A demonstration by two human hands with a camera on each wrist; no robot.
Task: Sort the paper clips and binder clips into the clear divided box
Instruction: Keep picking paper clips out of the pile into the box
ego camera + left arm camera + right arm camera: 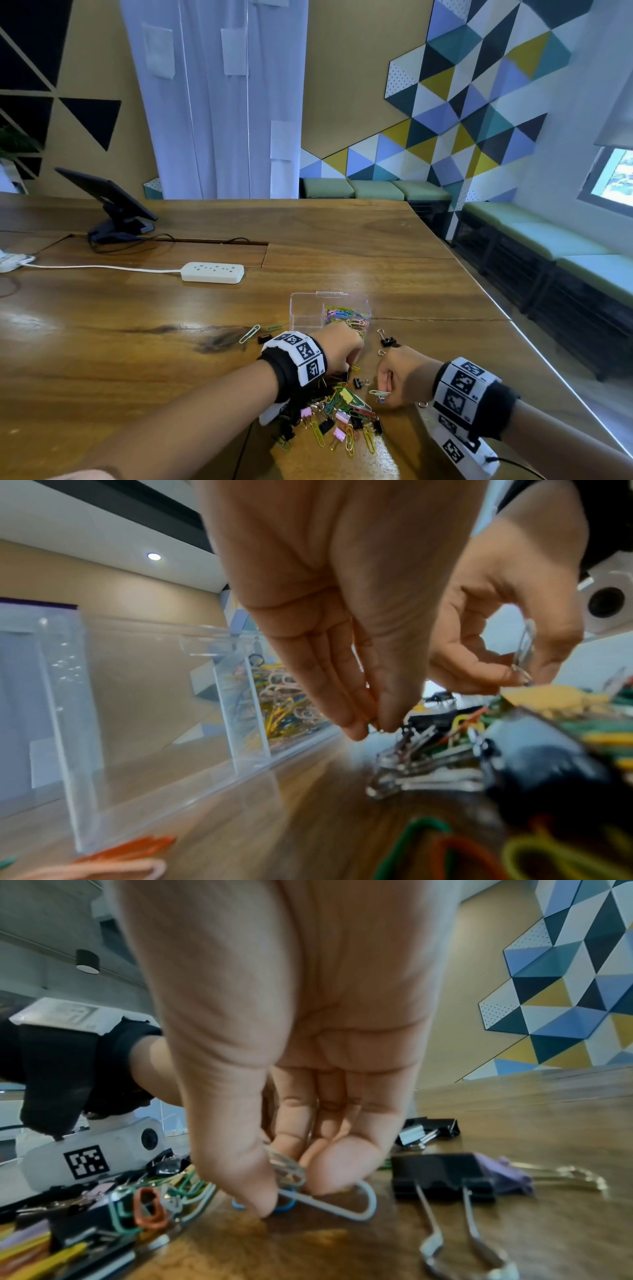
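Far left on the wooden counter (102,342): a black tilted monitor (109,202) on its stand, then a white power strip (212,272) with its cord trailing leftward. Nearer the middle, a loose pale paper clip (249,334) lying flat, just left of the clear divided box (305,310). Box upright, left compartment bare of clips, right compartment filled with coloured paper clips (346,317). Directly in front of the box, the left hand (337,349), fingers bunched to a narrow pinch and pointed down; from the left wrist view, fingertips (356,729) closed on a thin wire loop above the pile, though which kind of clip cannot be told. Below and between the wrists, a mixed pile of clips (339,414) spread on the counter: yellow, green, pink and black pieces tangled together. Right of the box, a black binder clip (388,341) lying apart. Further right, the right hand (399,380), fingers curled, thumb and fingertips pinching a small bunch of pale paper clips (378,394) low over the counter, beside a large black binder clip (441,1175).
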